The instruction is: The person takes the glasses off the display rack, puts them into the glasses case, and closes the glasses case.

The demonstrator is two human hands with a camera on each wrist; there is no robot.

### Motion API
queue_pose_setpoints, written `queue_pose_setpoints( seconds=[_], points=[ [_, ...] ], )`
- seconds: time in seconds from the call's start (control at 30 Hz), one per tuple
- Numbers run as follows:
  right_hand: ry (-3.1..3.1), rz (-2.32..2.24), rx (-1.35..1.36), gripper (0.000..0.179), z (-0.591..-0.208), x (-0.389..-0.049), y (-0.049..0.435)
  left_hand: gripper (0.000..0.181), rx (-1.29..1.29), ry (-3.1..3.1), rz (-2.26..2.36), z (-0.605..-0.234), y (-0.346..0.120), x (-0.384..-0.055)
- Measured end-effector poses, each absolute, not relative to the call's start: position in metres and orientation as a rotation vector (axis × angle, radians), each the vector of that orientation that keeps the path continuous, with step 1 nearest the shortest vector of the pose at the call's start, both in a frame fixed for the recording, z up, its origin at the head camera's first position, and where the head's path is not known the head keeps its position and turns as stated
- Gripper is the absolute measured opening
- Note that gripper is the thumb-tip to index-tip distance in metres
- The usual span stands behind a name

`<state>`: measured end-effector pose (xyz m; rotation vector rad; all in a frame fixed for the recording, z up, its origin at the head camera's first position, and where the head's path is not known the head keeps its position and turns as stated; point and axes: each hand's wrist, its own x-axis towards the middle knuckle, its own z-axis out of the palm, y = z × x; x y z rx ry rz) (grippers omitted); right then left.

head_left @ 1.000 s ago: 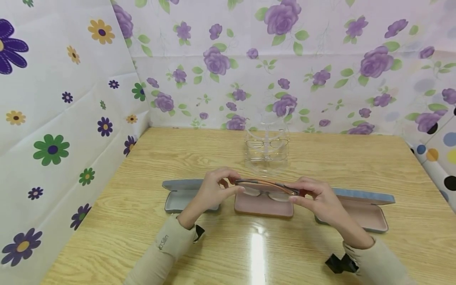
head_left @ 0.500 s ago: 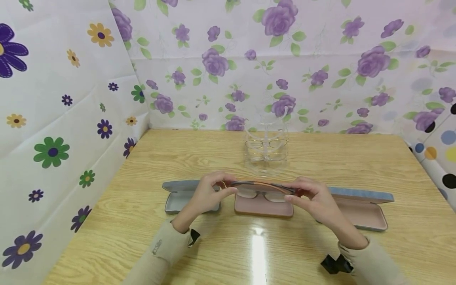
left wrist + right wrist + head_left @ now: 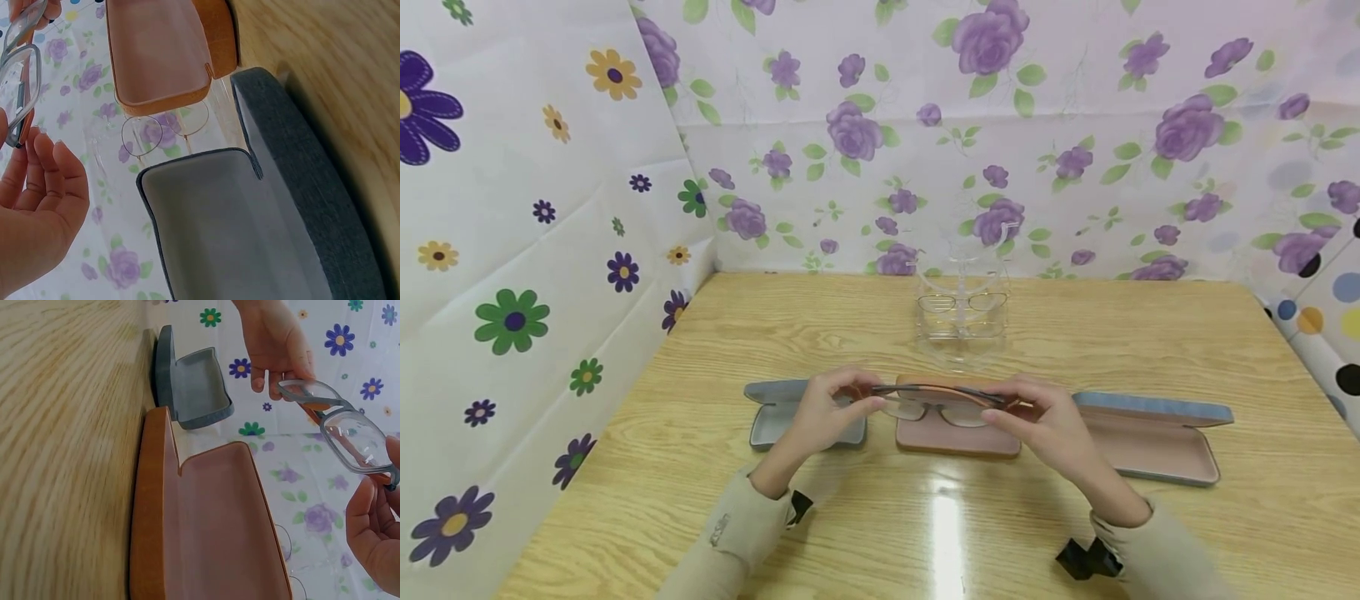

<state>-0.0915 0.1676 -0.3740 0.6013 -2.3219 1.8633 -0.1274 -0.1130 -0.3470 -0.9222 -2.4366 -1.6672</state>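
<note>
A pair of glasses [image 3: 936,388] with a grey frame and orange-and-dark temples is held level in the head view, temples folded behind the lenses. My left hand [image 3: 823,414] pinches one end between thumb and fingers. At the other end, my right hand [image 3: 1048,421] grips it the same way. Both hands are above the table, with the glasses in front of and over the open brown-orange case [image 3: 958,437], which has a pink lining. Below my left hand lies an open grey-blue case [image 3: 771,425]. The right wrist view shows both lenses of the glasses [image 3: 331,407] tilted between the hands.
An open blue case [image 3: 1165,450] with a pink lining lies to the right, partly behind my right hand. Farther back stands a clear display stand [image 3: 960,354] bearing thin gold-rimmed glasses [image 3: 936,303]. Flower-printed sheets [image 3: 857,200] border the wooden table [image 3: 1112,333].
Both hands have shifted left together, carrying the glasses with them. More of the blue case's interior shows on the right. The cases and the stand have stayed put.
</note>
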Motion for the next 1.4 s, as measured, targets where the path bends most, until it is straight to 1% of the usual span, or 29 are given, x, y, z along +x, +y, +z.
queue_pose_setpoints(
  seconds=[0.13, 0.27, 0.77, 1.4],
  points=[
    [-2.358, 1.859, 0.508, 0.024, -0.376, -0.093, 0.162, 0.015, -0.903, -2.429, -1.697, -0.363, -0.121, -0.136],
    [-2.365, 1.889, 0.479, 0.025, -0.378, -0.094, 0.156, 0.016, -0.897, -2.425, -1.688, -0.373, -0.130, -0.141],
    [-2.320, 1.939, 0.538, 0.025, -0.381, -0.098, 0.139, 0.017, -0.873, -2.470, -1.673, -0.373, -0.152, -0.140],
    [-2.375, 1.924, 0.460, 0.025, -0.392, -0.104, 0.115, 0.017, -0.743, -2.556, -1.642, -0.377, -0.173, -0.136]
  ],
)
